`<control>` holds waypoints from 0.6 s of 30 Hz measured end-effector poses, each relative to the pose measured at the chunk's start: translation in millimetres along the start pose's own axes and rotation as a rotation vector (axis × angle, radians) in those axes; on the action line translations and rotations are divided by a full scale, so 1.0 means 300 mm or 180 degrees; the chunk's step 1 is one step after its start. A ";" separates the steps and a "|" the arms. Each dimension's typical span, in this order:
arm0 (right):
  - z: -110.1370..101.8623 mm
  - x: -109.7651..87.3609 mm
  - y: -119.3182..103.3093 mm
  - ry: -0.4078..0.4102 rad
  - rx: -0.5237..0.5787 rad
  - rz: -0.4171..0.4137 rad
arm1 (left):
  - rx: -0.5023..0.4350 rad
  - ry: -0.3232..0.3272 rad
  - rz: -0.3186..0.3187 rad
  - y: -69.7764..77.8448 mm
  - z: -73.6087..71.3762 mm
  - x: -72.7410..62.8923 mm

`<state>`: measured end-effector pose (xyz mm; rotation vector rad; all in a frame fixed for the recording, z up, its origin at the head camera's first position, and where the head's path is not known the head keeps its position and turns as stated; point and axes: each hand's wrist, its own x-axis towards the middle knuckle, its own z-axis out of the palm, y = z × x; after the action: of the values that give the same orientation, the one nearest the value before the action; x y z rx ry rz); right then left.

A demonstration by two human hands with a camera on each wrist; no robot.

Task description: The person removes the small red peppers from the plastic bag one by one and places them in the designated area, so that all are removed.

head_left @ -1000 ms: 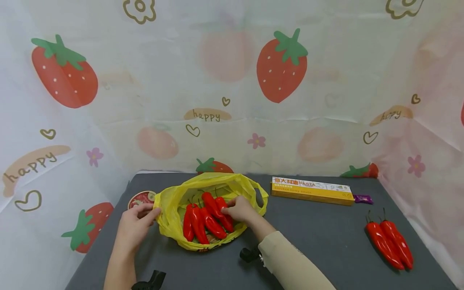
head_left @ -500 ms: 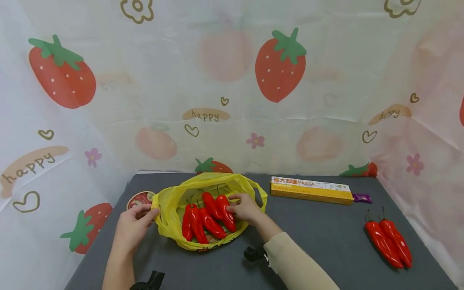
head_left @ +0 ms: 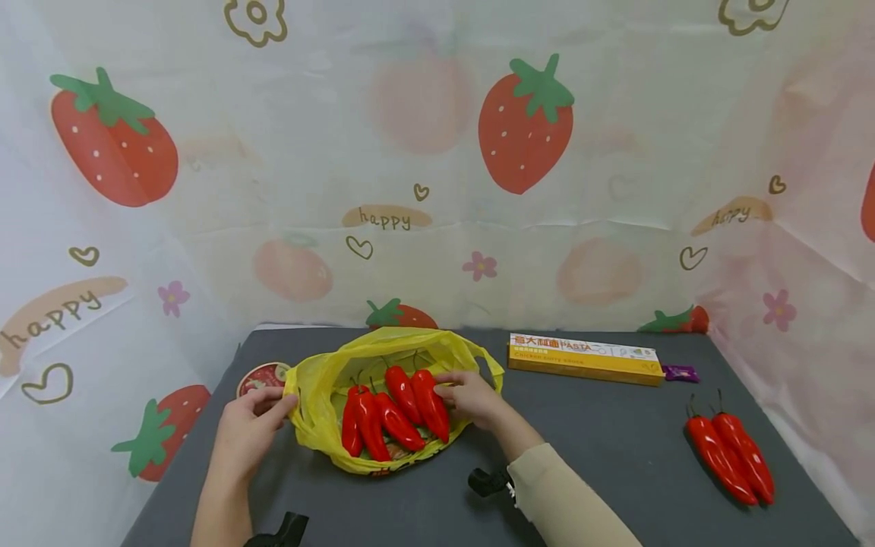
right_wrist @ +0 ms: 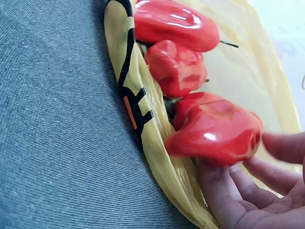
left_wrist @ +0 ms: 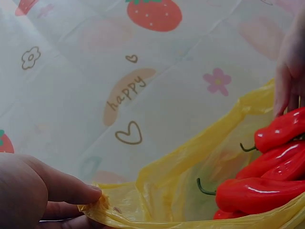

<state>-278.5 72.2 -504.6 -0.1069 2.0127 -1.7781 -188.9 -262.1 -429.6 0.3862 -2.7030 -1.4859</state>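
Observation:
A yellow plastic bag (head_left: 321, 395) lies on its side with its mouth toward me. Several glossy red chili peppers with thin green stems sit inside it. My left hand (head_left: 247, 429) pinches the left edge of the bag's rim between thumb and fingers. At the right side of the mouth, my right hand (head_left: 475, 399) holds the rightmost chili pepper (head_left: 432, 406) near its stem end. From close by, the right wrist view shows that pepper (right_wrist: 219, 131) with the thumb at its end and the other fingers (right_wrist: 221, 191) beneath it.
Two more red chili peppers (head_left: 731, 460) lie at the right of the grey table (head_left: 581, 441). Toward the back are a yellow and white pasta box (head_left: 584, 361) and a small purple packet (head_left: 680, 374). A round red item (head_left: 263, 376) sits partly behind my left hand.
My right hand has moved slightly right, and the rightmost chili pepper has shifted right with it, away from the pepper beside it. The left hand keeps its pinch on the bag.

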 end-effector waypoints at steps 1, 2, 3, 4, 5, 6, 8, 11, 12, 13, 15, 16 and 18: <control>0.002 0.001 0.002 0.0016 -0.0034 0.0007 | -0.0001 0.0002 -0.0003 0.001 0.000 -0.001; 0.005 0.002 0.003 0.0056 -0.0093 0.0022 | -0.0005 -0.0003 -0.0005 0.001 -0.001 -0.002; 0.006 0.003 0.005 0.0092 -0.0166 0.0024 | -0.0014 -0.0010 -0.0001 0.001 -0.001 -0.002; 0.009 0.003 0.005 0.0134 -0.0232 0.0037 | -0.0021 -0.0015 0.0003 0.000 -0.002 -0.001; 0.011 0.002 0.003 0.0175 -0.0307 0.0038 | -0.0028 -0.0020 0.0005 0.000 -0.002 -0.001; 0.012 0.001 0.001 0.0220 -0.0384 0.0040 | -0.0032 -0.0021 0.0006 0.000 -0.002 -0.001; 0.013 -0.002 -0.006 0.0282 -0.0482 0.0019 | -0.0035 -0.0020 0.0010 0.000 -0.002 -0.002; 0.012 -0.013 -0.021 0.0311 -0.0505 0.0001 | -0.0034 0.0000 0.0015 0.001 -0.003 -0.004; 0.011 -0.017 -0.024 0.0306 -0.0505 -0.0014 | -0.0035 0.0007 0.0017 0.001 -0.003 -0.005; 0.009 -0.021 -0.027 0.0301 -0.0503 -0.0024 | -0.0036 0.0012 0.0025 0.001 -0.004 -0.005; 0.004 -0.034 -0.033 0.0277 -0.0499 -0.0032 | -0.0045 0.0016 0.0032 0.000 -0.005 -0.005; 0.001 -0.040 -0.035 0.0266 -0.0509 -0.0044 | -0.0047 0.0015 0.0033 0.000 -0.006 -0.006; -0.003 -0.058 -0.039 0.0241 -0.0543 -0.0078 | -0.0048 0.0010 0.0034 -0.001 -0.006 -0.006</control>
<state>-266.1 77.1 -488.4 -0.1192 2.2243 -1.6451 -186.8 -263.4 -428.6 0.3726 -2.6854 -1.5010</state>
